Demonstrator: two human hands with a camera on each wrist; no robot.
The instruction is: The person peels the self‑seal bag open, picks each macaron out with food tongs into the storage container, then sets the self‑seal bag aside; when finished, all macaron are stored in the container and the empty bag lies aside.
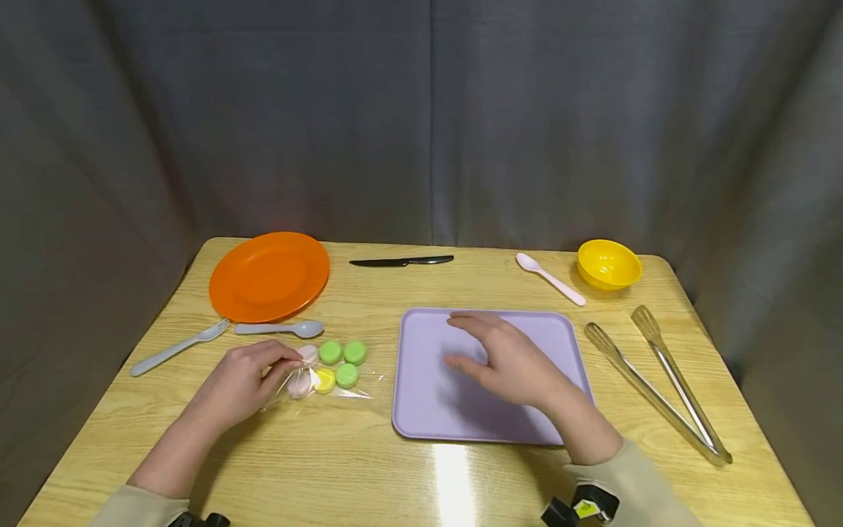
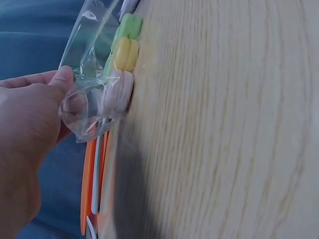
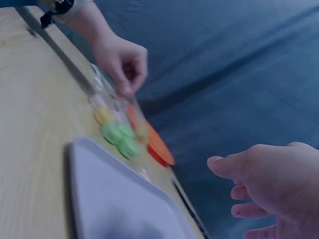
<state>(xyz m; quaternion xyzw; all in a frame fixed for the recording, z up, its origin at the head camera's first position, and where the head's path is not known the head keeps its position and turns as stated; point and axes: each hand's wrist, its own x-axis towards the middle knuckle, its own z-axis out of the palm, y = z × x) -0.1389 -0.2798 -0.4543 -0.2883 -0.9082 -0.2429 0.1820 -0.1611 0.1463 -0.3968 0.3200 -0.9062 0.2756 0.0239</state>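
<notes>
Clear plastic bag [image 1: 320,375] of green, yellow and pink rounds lay on the wooden table [image 1: 342,468], left of the purple tray [image 1: 421,410]. Left hand [image 1: 245,380] pinched the bag's near-left end; right hand [image 1: 510,360] hovered over the tray, fingers spread, holding nothing.
</notes>
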